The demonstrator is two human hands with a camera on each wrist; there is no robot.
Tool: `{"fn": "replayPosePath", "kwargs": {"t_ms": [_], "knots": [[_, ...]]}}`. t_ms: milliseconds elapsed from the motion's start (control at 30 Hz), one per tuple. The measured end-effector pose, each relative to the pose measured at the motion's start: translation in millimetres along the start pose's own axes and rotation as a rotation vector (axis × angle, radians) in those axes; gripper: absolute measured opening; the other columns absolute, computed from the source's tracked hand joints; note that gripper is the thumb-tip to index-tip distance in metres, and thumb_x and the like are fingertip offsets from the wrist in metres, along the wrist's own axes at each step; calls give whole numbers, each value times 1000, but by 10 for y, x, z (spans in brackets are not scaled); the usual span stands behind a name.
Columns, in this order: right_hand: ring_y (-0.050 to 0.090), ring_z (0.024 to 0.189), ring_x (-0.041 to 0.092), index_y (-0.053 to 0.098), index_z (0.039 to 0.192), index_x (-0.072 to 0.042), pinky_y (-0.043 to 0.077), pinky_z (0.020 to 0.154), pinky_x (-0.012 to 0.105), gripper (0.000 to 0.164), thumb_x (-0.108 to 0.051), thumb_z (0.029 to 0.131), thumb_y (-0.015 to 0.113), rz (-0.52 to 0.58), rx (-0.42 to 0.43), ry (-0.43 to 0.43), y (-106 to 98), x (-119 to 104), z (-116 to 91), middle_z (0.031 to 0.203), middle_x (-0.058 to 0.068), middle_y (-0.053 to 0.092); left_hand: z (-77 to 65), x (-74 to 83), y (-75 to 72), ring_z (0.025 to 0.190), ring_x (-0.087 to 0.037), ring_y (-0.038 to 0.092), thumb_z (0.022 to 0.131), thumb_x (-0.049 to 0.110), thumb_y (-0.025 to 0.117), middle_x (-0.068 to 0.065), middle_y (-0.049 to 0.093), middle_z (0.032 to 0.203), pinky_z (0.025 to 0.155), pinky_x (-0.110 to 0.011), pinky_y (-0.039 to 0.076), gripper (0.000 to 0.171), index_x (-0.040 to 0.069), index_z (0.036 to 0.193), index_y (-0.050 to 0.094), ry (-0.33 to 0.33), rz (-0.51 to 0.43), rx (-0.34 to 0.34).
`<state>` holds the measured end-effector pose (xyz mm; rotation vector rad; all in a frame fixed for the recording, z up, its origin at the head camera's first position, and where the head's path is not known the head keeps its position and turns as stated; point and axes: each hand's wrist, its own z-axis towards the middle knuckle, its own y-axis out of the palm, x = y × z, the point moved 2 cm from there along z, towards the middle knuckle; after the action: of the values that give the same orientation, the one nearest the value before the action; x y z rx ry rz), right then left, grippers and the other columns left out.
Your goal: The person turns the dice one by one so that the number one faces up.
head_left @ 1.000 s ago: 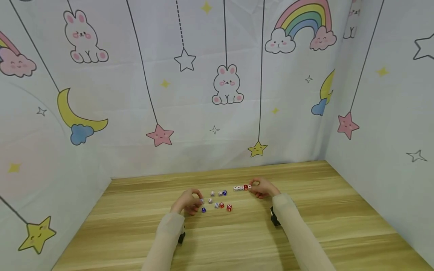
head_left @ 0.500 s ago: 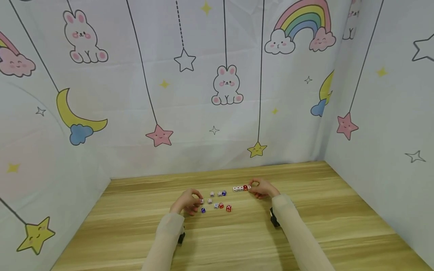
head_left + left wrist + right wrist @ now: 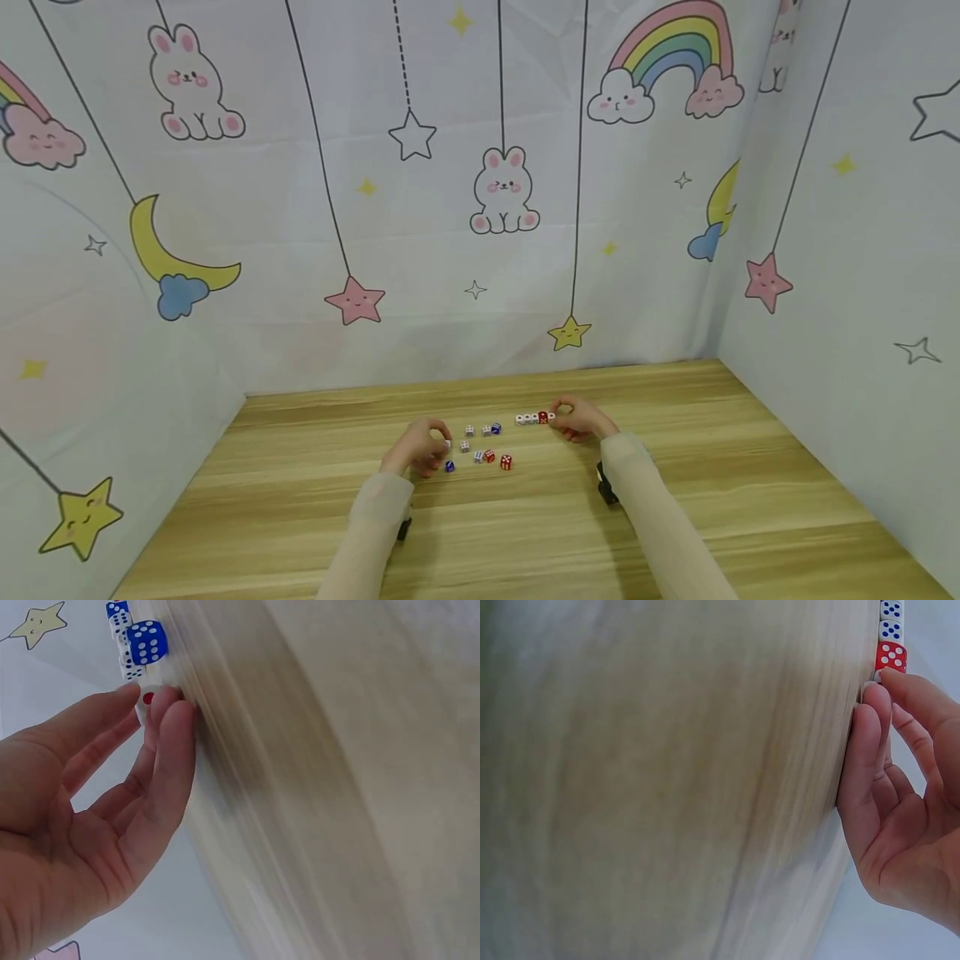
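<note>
My left hand [image 3: 417,447] pinches a white die [image 3: 148,698] between thumb and fingertips; a red dot shows on its face in the left wrist view. A blue die [image 3: 449,467] lies just in front of those fingers. At the right, my right hand [image 3: 581,418] pinches a white die [image 3: 551,416] at the end of a short straight row. Beside it in that row stands a red die [image 3: 543,417], followed leftward by white dice [image 3: 527,419]. The fingers cover most of both pinched dice.
Between the hands lie scattered loose dice: white ones [image 3: 465,447], a blue one [image 3: 497,428] and red ones [image 3: 506,462]. The wooden tabletop [image 3: 510,533] meets a printed cloth wall [image 3: 420,350] behind and at both sides.
My left hand has shifted very slightly right, and its fingers now cover more of its white die. The right hand and the row stay nearly the same.
</note>
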<state>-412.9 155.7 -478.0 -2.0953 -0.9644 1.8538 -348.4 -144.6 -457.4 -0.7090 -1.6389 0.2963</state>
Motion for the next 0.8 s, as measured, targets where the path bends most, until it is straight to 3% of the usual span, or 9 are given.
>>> {"fn": "replayPosePath", "kwargs": {"t_ms": [167,400,800], "knots": [[43,45,8,51,99,-6,38,42,19,16,-13,86,57,-7,11,0,19,-18,-14,58,-1,45,-6,17,24,43,-14,44,79,-4,54,-10,54,59,39,-26,41,19,2,98,55,17,24,-12],[42,45,7,51,100,-5,37,41,18,16,-11,86,56,-2,26,-10,36,-65,-77,57,-1,44,-3,21,29,43,-14,45,82,-4,54,-10,52,57,38,-27,42,14,1,95,54,27,21,-4],[40,44,7,50,101,-3,36,42,18,17,-10,86,55,-23,32,-28,24,-116,-134,57,0,44,13,25,-6,40,-14,48,75,-10,51,-11,53,54,39,-28,45,21,-1,95,51,6,6,-5]]}}
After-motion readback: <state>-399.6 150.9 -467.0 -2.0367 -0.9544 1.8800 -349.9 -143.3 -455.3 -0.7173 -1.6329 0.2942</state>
